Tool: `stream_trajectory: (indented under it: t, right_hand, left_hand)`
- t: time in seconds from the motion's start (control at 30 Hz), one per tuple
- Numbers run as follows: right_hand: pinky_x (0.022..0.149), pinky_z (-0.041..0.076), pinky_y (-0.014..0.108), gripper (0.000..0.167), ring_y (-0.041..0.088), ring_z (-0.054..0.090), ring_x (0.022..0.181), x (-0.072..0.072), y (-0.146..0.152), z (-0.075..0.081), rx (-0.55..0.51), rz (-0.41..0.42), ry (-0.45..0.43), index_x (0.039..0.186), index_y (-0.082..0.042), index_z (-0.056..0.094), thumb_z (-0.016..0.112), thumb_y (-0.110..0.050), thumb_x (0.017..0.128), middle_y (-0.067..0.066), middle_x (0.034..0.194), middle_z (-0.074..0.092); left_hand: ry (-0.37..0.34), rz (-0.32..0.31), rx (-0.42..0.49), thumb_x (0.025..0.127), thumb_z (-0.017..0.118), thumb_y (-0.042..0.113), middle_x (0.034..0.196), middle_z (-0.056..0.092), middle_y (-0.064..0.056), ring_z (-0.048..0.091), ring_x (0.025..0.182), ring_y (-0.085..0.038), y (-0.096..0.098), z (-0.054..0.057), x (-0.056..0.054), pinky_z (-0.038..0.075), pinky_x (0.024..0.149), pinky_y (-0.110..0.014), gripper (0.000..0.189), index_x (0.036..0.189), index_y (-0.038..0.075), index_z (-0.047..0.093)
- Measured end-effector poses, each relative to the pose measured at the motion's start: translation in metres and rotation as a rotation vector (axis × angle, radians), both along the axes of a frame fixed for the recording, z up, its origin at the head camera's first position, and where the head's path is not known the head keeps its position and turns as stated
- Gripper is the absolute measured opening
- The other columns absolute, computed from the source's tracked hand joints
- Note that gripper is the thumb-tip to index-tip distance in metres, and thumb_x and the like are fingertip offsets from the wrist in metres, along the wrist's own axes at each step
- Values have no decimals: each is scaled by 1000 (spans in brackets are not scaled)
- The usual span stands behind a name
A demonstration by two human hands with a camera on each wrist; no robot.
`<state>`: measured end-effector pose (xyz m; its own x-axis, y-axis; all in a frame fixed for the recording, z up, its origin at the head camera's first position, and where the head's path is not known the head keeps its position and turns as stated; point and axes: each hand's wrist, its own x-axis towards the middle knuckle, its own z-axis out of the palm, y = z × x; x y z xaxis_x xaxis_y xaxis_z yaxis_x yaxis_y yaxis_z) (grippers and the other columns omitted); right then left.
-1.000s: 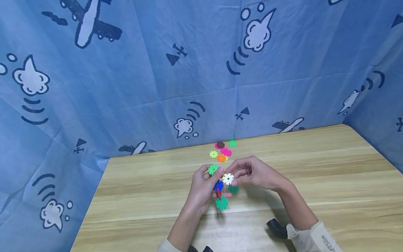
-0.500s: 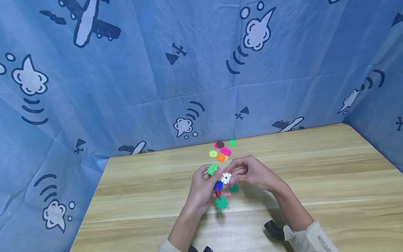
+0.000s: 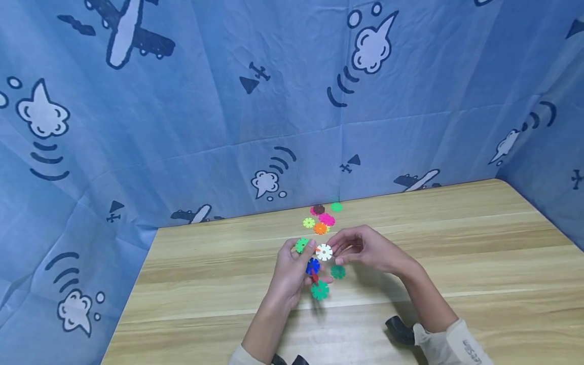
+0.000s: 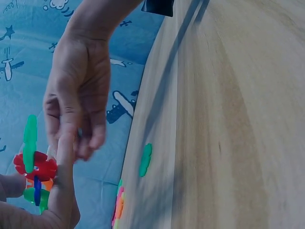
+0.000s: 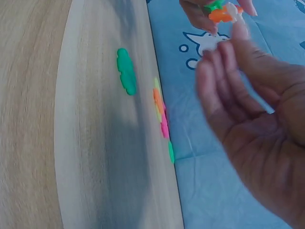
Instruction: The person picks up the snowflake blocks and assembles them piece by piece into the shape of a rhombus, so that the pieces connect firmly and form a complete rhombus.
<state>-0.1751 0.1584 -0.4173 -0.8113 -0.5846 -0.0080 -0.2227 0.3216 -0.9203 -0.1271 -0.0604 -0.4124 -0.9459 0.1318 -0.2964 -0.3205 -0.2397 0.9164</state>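
Tabletop (image 3: 205, 289), wood-grained, was backed by blue plane-printed cloth (image 3: 296, 111), multicoloured notched plastic discs (image 3: 316, 265) gripped by the left hand (image 3: 288, 271), right hand (image 3: 373, 249) loosely bent.

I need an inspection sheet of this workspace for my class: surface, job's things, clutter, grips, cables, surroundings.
Surface: wood-grain tabletop, flat.
Job's things: joined discs, including blue, red and green, above the tabletop; white disc against them, attachment unclear.
Clutter: lone green disc; loose discs near the far edge, some overlapping.
Grips: left grip holds the joined discs; right grip beside the white disc, contact unclear.
Cables: nothing seen.
Surroundings: blue curtain printed with planes.
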Motion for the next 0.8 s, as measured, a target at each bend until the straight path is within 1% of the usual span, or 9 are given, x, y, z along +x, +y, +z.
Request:
stream_trajectory:
  t: [0.07,0.13,0.3,0.4,0.47,0.53,0.6,0.73,0.8]
  right_hand:
    - [91,66,27,34,22,73,102,0,0,-2,50,19,-3,123,3,72,84,-4,91,16,110,77]
    - [91,66,28,34,24,72,103,0,0,-5,95,48,-11,121,5,72,84,-1,90,17,112,76]
    - [83,62,23,36,18,66,95,1,-4,-13,204,107,9,119,1,73,87,-2,86,11,112,76]
    - [77,59,22,35,14,62,89,3,-8,-14,250,119,38,116,-2,75,89,-4,84,6,109,76]
    - [73,56,21,32,13,60,85,4,-10,-14,281,108,58,111,-3,75,89,0,83,4,101,74]
    - [69,53,21,28,12,56,80,5,-12,-14,304,84,73,105,-5,74,88,4,82,2,92,70]
    - [66,50,20,27,11,54,77,6,-13,-14,323,64,78,100,-7,73,86,8,81,1,85,65]
    - [64,47,21,28,12,52,75,7,-14,-15,322,45,60,96,-8,69,82,12,81,0,82,60]
    - [64,47,21,28,13,52,77,7,-15,-16,314,40,58,97,-8,67,80,12,82,0,83,59]
  left_hand:
    - [-3,5,1,111,61,24,80,63,-10,71,62,-14,-1,0,0,70,64,-42,59,154,-4,32]
    - [-2,4,-4,110,63,21,76,65,-8,72,62,-15,-2,0,1,69,62,-38,58,153,-3,32]
    - [-11,-4,-9,104,68,8,76,68,-7,72,62,-15,-3,0,0,67,57,-30,56,147,1,33]
    - [-13,-7,-8,101,68,2,81,66,-8,70,63,-15,-2,1,0,68,59,-33,56,146,3,34]
    - [-13,-9,-17,100,68,1,80,65,-8,69,62,-14,-1,2,1,68,59,-35,56,146,3,35]
    - [-9,-18,-20,100,67,1,78,63,-7,68,61,-14,0,2,1,67,57,-32,56,146,3,35]
    - [-11,-27,-30,100,67,2,75,62,-6,68,59,-14,1,2,2,63,51,-25,55,145,3,36]
    - [-6,-33,-53,101,66,3,72,63,-6,69,56,-14,1,1,1,51,45,-15,52,143,4,36]
    - [-3,-31,-58,101,66,3,72,63,-5,70,55,-14,2,0,1,53,45,-16,51,143,3,37]
